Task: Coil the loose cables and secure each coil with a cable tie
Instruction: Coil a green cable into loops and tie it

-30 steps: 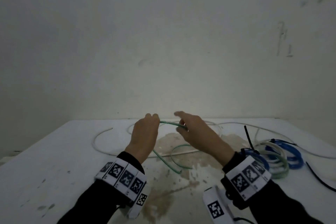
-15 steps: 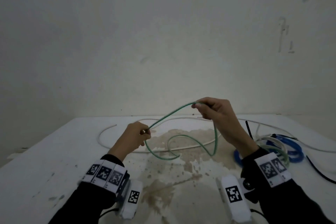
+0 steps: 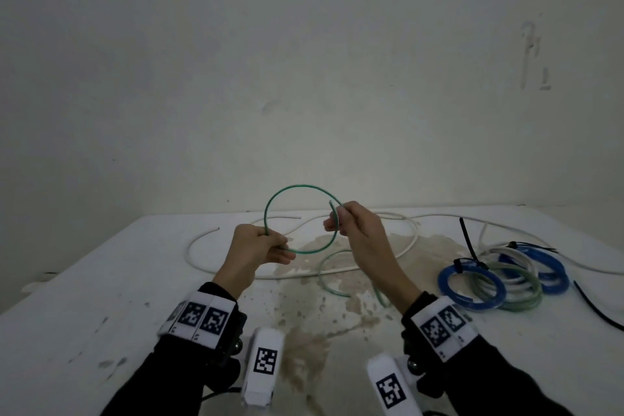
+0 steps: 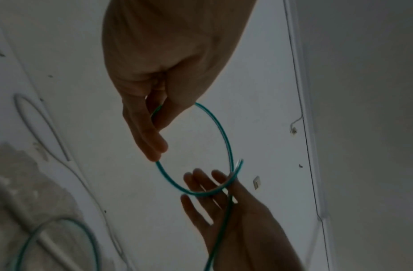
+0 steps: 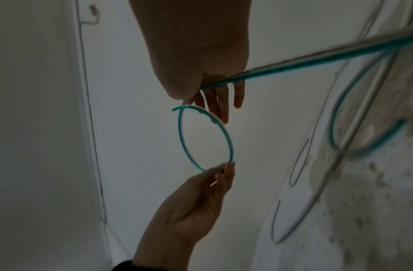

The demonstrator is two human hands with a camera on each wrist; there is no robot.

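Observation:
A thin green cable (image 3: 300,185) stands in the air as one round loop between my hands, above the white table (image 3: 101,280). My left hand (image 3: 281,247) pinches the loop's lower left side between thumb and fingers. My right hand (image 3: 335,223) pinches the loop's right side where the cable end crosses it, its other fingers fairly straight. The rest of the green cable (image 3: 329,267) trails down onto the table. The left wrist view shows the loop (image 4: 226,139) running from my left hand (image 4: 157,117) to my right hand (image 4: 223,185). In the right wrist view the loop (image 5: 184,143) hangs the same way.
A long loose white cable (image 3: 202,267) curves over the table's far half. At the right lie tied coils: a blue coil (image 3: 449,284), a green coil (image 3: 531,294) and another blue coil (image 3: 557,267). Loose black cable ties (image 3: 467,236) lie there. A brown stain (image 3: 304,341) marks the middle.
The open arc of green cable has been brought round into a full circle. My right hand came down and left toward the left hand, which rose a little.

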